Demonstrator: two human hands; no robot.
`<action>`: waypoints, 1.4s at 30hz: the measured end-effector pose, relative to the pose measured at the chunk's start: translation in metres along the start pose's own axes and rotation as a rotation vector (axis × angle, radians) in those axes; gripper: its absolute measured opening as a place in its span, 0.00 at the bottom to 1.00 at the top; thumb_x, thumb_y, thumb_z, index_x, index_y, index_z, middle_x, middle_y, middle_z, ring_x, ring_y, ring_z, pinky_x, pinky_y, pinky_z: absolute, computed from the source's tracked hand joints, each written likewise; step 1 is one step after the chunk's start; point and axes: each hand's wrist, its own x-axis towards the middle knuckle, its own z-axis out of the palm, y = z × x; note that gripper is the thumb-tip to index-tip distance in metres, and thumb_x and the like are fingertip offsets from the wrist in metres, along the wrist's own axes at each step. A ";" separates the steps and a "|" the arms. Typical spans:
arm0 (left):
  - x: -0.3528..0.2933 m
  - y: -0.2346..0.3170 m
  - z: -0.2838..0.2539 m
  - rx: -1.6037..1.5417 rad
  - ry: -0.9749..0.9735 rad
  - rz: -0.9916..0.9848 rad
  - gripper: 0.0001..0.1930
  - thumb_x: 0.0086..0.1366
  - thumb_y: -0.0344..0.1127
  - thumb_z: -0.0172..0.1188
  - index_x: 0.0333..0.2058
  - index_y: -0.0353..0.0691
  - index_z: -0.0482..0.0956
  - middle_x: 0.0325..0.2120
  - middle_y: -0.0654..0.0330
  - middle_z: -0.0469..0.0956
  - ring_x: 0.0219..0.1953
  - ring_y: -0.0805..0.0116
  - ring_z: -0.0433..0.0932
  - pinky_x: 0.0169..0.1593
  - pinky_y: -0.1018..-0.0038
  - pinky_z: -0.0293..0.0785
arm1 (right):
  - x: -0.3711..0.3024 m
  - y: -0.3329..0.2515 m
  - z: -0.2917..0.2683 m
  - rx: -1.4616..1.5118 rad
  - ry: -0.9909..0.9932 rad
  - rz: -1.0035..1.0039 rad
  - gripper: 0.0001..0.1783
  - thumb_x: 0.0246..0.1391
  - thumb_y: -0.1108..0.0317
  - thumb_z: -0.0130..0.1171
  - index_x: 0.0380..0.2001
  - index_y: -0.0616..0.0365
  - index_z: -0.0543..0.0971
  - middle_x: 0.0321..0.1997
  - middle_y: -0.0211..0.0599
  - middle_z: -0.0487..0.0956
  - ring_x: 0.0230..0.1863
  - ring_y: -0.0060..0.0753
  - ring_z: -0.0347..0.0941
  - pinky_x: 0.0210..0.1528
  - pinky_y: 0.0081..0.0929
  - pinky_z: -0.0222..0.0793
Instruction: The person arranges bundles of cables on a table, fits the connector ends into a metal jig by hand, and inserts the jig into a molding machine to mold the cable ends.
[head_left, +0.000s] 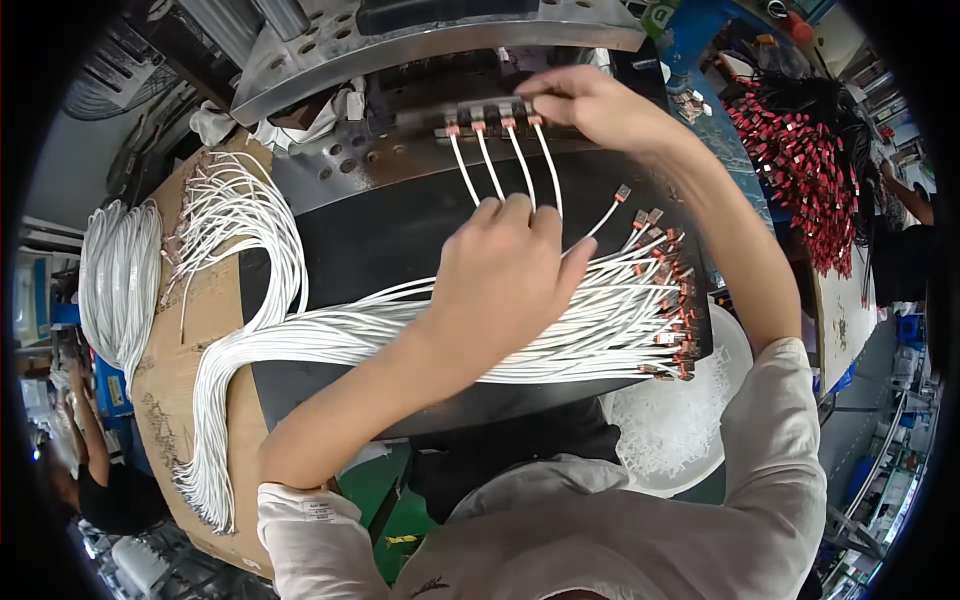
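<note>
My left hand [505, 265] is closed, palm down, over several white cables [517, 165] whose upper ends run up out of its fingers. Those ends carry metal plugs with orange collars [509, 123], lined up along a dark metal bar [470, 108] that is smeared by motion. At the bar's right end, my right hand [590, 105] pinches with thumb and forefinger; the exact grip is blurred. Beneath my left hand lies a thick bundle of white cables [330, 335], its orange-collared plugs [675, 310] gathered at the right side of the black mat [350, 240].
A perforated metal machine plate [440, 50] overhangs the back. Coiled white cables [120, 285] and brown cardboard [170, 400] are at left. Near my right elbow sits a white tub of clear pieces [665, 425]. Red-ended cables [800, 170] hang at right; other people work nearby.
</note>
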 end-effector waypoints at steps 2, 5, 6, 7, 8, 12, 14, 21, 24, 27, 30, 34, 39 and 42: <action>0.023 -0.022 0.000 0.040 0.214 0.015 0.15 0.63 0.39 0.65 0.24 0.32 0.80 0.23 0.48 0.79 0.29 0.49 0.82 0.36 0.57 0.81 | 0.038 0.011 -0.001 -0.268 0.313 -0.157 0.22 0.67 0.62 0.56 0.61 0.59 0.78 0.55 0.46 0.83 0.55 0.41 0.77 0.59 0.37 0.70; 0.056 -0.078 0.008 0.178 0.281 0.019 0.14 0.62 0.38 0.61 0.24 0.32 0.82 0.25 0.45 0.83 0.30 0.49 0.84 0.36 0.58 0.84 | 0.088 0.020 -0.009 -0.246 0.362 -0.171 0.24 0.66 0.60 0.59 0.60 0.59 0.78 0.55 0.47 0.83 0.54 0.40 0.78 0.58 0.37 0.71; 0.060 -0.090 0.012 0.199 0.234 -0.053 0.15 0.63 0.40 0.61 0.25 0.32 0.83 0.25 0.45 0.83 0.30 0.47 0.84 0.37 0.56 0.83 | 0.097 0.022 -0.011 -0.299 0.384 -0.184 0.24 0.66 0.60 0.59 0.60 0.59 0.78 0.55 0.47 0.83 0.54 0.40 0.78 0.58 0.37 0.71; 0.064 -0.099 0.014 0.218 0.185 -0.128 0.17 0.64 0.43 0.60 0.26 0.33 0.83 0.25 0.45 0.83 0.30 0.45 0.84 0.38 0.55 0.82 | 0.104 0.023 -0.014 -0.335 0.395 -0.188 0.23 0.66 0.60 0.59 0.60 0.59 0.78 0.55 0.47 0.83 0.54 0.39 0.78 0.58 0.37 0.71; 0.066 -0.107 0.015 0.216 0.190 -0.141 0.18 0.65 0.45 0.60 0.26 0.34 0.84 0.24 0.44 0.83 0.30 0.42 0.84 0.39 0.53 0.82 | 0.110 0.024 -0.015 -0.368 0.404 -0.192 0.23 0.66 0.60 0.59 0.60 0.59 0.78 0.55 0.47 0.83 0.54 0.39 0.78 0.58 0.37 0.71; 0.067 -0.110 0.012 0.242 0.079 -0.249 0.19 0.65 0.48 0.59 0.29 0.36 0.85 0.24 0.43 0.83 0.30 0.42 0.85 0.40 0.51 0.82 | 0.120 0.036 -0.025 -0.476 0.406 -0.182 0.23 0.66 0.60 0.59 0.60 0.60 0.78 0.54 0.47 0.83 0.54 0.38 0.78 0.57 0.37 0.71; 0.067 -0.108 0.011 0.231 0.166 -0.214 0.18 0.65 0.48 0.58 0.30 0.37 0.86 0.24 0.43 0.83 0.31 0.42 0.85 0.40 0.51 0.82 | 0.125 0.045 -0.030 -0.520 0.398 -0.181 0.23 0.66 0.60 0.59 0.60 0.60 0.78 0.54 0.47 0.83 0.54 0.38 0.78 0.57 0.36 0.71; 0.069 -0.101 0.002 0.310 0.127 -0.225 0.23 0.66 0.55 0.61 0.39 0.36 0.85 0.28 0.44 0.84 0.34 0.44 0.85 0.41 0.53 0.82 | 0.103 0.001 -0.016 -0.693 0.361 -0.160 0.23 0.65 0.60 0.60 0.60 0.60 0.78 0.53 0.47 0.83 0.54 0.36 0.77 0.56 0.36 0.72; 0.038 -0.066 -0.023 0.323 0.358 -0.066 0.23 0.65 0.52 0.66 0.46 0.36 0.83 0.36 0.48 0.84 0.39 0.48 0.83 0.45 0.56 0.80 | 0.022 -0.044 0.006 -0.617 0.230 -0.079 0.23 0.65 0.60 0.60 0.59 0.60 0.78 0.53 0.47 0.83 0.54 0.36 0.77 0.56 0.35 0.72; -0.045 -0.022 -0.045 -0.271 0.351 -0.144 0.21 0.61 0.44 0.70 0.47 0.35 0.82 0.43 0.54 0.83 0.42 0.59 0.82 0.44 0.67 0.75 | -0.105 -0.053 0.028 -0.095 -0.123 -0.322 0.23 0.67 0.62 0.62 0.60 0.63 0.76 0.61 0.43 0.76 0.44 0.26 0.77 0.49 0.25 0.74; -0.157 0.001 -0.043 -1.520 0.034 -0.048 0.32 0.56 0.49 0.77 0.48 0.26 0.81 0.45 0.46 0.83 0.40 0.60 0.82 0.40 0.70 0.74 | -0.204 -0.022 0.072 0.569 -0.935 -0.405 0.30 0.67 0.63 0.65 0.65 0.69 0.70 0.62 0.51 0.76 0.48 0.38 0.78 0.48 0.32 0.77; -0.287 0.015 0.015 -1.609 0.013 -0.923 0.33 0.67 0.60 0.65 0.48 0.29 0.78 0.35 0.54 0.79 0.32 0.68 0.74 0.34 0.74 0.68 | -0.296 0.024 0.154 0.731 -0.611 0.257 0.33 0.67 0.61 0.64 0.71 0.56 0.67 0.57 0.45 0.78 0.49 0.26 0.76 0.48 0.29 0.73; -0.331 0.009 0.082 -1.511 0.547 -1.255 0.16 0.77 0.47 0.53 0.41 0.39 0.73 0.28 0.63 0.72 0.27 0.73 0.68 0.31 0.73 0.64 | -0.335 0.089 0.227 1.376 0.527 0.419 0.27 0.72 0.46 0.47 0.57 0.58 0.73 0.47 0.37 0.79 0.43 0.34 0.74 0.45 0.33 0.69; -0.323 0.000 0.092 -1.494 0.632 -1.220 0.09 0.79 0.38 0.49 0.42 0.40 0.74 0.29 0.64 0.74 0.28 0.72 0.71 0.32 0.71 0.67 | -0.339 0.112 0.237 1.335 0.578 0.482 0.34 0.67 0.42 0.52 0.65 0.56 0.71 0.68 0.38 0.74 0.68 0.40 0.69 0.68 0.43 0.63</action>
